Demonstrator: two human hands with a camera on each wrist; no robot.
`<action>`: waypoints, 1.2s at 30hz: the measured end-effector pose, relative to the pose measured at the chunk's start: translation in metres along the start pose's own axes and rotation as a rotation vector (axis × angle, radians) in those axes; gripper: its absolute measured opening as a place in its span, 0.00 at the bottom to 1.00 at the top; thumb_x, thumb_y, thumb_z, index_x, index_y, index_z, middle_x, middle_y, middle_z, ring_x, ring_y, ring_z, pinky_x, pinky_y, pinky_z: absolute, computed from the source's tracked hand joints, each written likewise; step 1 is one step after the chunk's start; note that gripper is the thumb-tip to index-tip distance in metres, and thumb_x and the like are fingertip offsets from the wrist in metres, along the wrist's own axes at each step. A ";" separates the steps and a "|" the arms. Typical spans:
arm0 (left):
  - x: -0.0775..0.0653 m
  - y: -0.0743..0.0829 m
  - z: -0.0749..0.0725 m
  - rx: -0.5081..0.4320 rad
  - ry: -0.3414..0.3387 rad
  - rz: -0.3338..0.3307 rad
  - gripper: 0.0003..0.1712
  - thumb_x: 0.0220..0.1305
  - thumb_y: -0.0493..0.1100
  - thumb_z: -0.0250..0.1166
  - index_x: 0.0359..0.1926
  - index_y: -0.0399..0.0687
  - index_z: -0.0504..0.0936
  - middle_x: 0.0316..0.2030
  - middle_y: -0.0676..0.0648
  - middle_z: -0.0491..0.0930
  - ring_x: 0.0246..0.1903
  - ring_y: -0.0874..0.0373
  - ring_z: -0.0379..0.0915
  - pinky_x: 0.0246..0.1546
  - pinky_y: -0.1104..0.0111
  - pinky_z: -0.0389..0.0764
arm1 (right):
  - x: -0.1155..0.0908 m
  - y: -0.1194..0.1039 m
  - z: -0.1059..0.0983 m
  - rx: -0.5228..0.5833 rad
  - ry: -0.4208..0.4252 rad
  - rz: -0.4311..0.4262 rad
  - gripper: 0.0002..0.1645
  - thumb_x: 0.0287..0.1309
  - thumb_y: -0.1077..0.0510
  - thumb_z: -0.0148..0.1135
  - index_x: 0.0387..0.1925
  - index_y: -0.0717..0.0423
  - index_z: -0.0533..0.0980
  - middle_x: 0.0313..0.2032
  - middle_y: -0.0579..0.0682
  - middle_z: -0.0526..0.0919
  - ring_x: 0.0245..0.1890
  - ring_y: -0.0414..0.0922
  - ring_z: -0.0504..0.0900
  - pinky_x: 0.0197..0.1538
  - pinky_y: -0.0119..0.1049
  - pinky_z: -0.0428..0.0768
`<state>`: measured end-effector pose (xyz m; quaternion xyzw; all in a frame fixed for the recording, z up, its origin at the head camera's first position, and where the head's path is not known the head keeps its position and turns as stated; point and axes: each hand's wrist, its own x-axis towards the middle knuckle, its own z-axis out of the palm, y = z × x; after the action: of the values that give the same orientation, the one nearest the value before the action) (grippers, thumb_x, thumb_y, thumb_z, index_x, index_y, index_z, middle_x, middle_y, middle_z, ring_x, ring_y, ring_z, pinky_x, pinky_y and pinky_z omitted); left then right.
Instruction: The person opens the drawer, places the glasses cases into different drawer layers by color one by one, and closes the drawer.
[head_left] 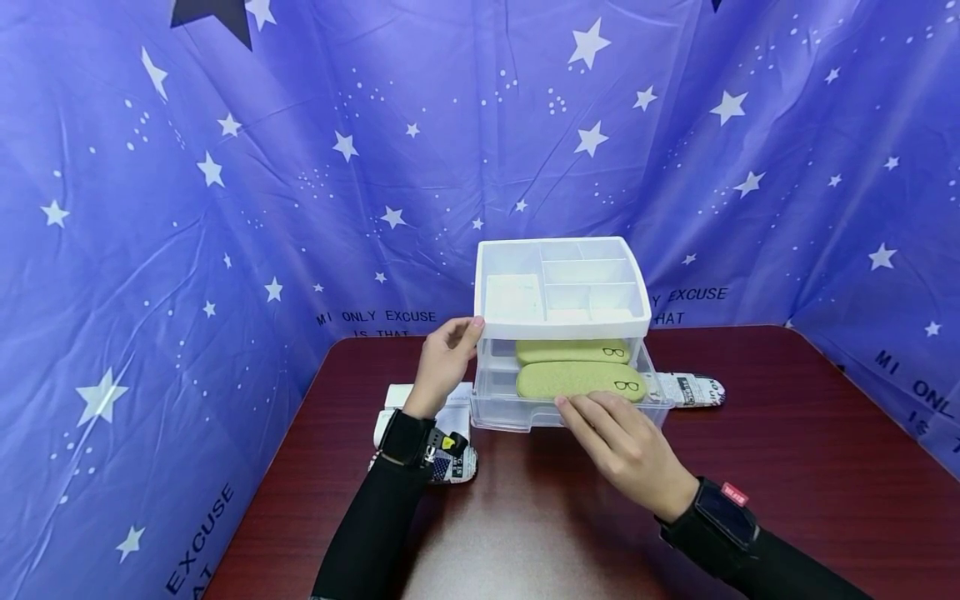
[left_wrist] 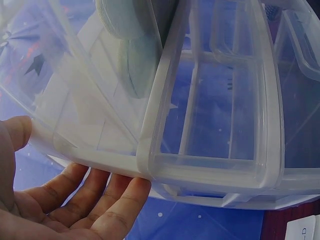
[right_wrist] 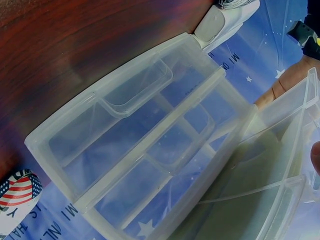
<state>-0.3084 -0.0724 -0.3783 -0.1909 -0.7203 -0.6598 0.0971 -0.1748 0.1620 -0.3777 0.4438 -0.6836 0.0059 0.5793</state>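
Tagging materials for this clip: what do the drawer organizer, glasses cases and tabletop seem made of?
Drawer organizer: likely smooth plastic, partly white, partly see-through.
Glasses cases: probably felt or fabric covering, as the green surface looks matte and textured; core hidden.
Tabletop: glossy wood or wood-look laminate, given its reddish grain and reflections.

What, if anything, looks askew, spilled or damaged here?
Nothing stands out: the drawer is pulled out, two green glasses cases lie side by side in it, and no spill or damage shows.
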 end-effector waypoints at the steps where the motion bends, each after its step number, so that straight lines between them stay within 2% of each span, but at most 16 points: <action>1: 0.000 0.000 0.000 0.002 0.000 -0.001 0.31 0.66 0.63 0.60 0.53 0.39 0.80 0.46 0.44 0.81 0.47 0.54 0.78 0.47 0.66 0.81 | 0.000 0.000 0.000 0.000 -0.001 0.001 0.16 0.67 0.73 0.44 0.43 0.73 0.80 0.37 0.63 0.83 0.33 0.55 0.79 0.39 0.44 0.80; 24: -0.002 0.002 -0.001 0.010 -0.011 0.002 0.32 0.66 0.63 0.60 0.53 0.40 0.79 0.47 0.44 0.80 0.48 0.53 0.77 0.47 0.68 0.81 | 0.000 0.009 0.009 0.007 0.003 0.027 0.16 0.72 0.66 0.47 0.41 0.72 0.81 0.36 0.61 0.82 0.33 0.56 0.79 0.38 0.45 0.80; 36: 0.000 0.001 -0.002 0.018 -0.018 -0.007 0.29 0.68 0.59 0.59 0.55 0.39 0.78 0.49 0.42 0.79 0.49 0.53 0.76 0.48 0.68 0.81 | -0.003 0.018 0.016 0.004 0.010 0.058 0.17 0.73 0.64 0.48 0.41 0.71 0.81 0.35 0.62 0.82 0.32 0.58 0.79 0.37 0.46 0.80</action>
<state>-0.3081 -0.0740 -0.3768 -0.1934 -0.7277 -0.6519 0.0899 -0.1991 0.1667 -0.3761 0.4248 -0.6934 0.0263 0.5815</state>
